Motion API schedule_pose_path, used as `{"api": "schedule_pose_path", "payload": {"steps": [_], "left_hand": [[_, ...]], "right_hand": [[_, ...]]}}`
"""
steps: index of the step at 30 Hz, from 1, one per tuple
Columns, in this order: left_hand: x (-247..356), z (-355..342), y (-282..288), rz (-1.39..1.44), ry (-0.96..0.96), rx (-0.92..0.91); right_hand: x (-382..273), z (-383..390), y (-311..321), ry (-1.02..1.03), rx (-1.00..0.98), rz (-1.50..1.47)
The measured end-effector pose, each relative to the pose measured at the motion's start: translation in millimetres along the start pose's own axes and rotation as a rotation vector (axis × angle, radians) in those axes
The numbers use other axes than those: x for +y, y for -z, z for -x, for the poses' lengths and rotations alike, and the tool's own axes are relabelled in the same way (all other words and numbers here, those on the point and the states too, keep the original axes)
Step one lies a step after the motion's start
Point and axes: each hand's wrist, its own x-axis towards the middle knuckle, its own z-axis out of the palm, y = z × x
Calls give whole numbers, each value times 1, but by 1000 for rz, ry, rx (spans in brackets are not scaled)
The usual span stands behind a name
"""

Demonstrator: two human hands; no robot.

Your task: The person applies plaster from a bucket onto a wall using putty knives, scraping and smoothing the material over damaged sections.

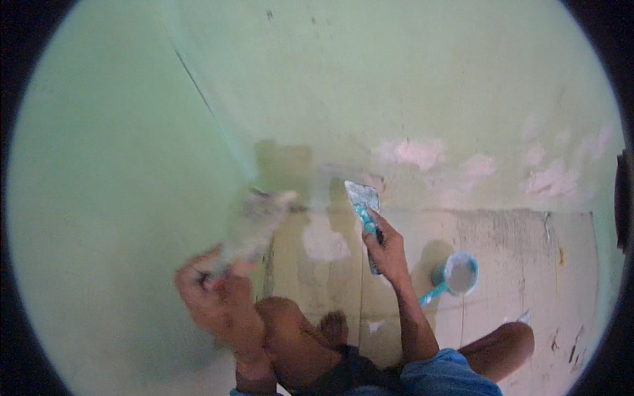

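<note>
My right hand (pixel 388 252) is closed round the teal handle of a putty knife (pixel 363 198). Its metal blade is smeared with pale filler and points up toward the foot of the wall. On the left, my left hand (pixel 221 290) is closed on a broad putty knife (pixel 261 224), blurred by motion, with whitish filler along its far end. Right of my right forearm, a teal pot (pixel 462 274) with a long handle stands on the floor, holding pale grey filler.
The pale green wall (pixel 396 79) ahead has pinkish filler patches (pixel 416 152) low down. Another green wall (pixel 105 198) meets it at the left corner. Stained cardboard-like sheeting (pixel 508 244) covers the floor. My bent knees (pixel 502 350) are close below my hands.
</note>
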Motion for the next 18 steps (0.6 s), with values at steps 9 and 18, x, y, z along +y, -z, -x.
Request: {"api": "schedule_pose_path", "payload": {"steps": [9,18], "left_hand": [[-176,18,-32,432,677,-335],[-211,81,-90,838,1115,-471]], "right_hand": [[39,50,16,-320,-194,-707],[13,22,34,247,-425,-37]]}}
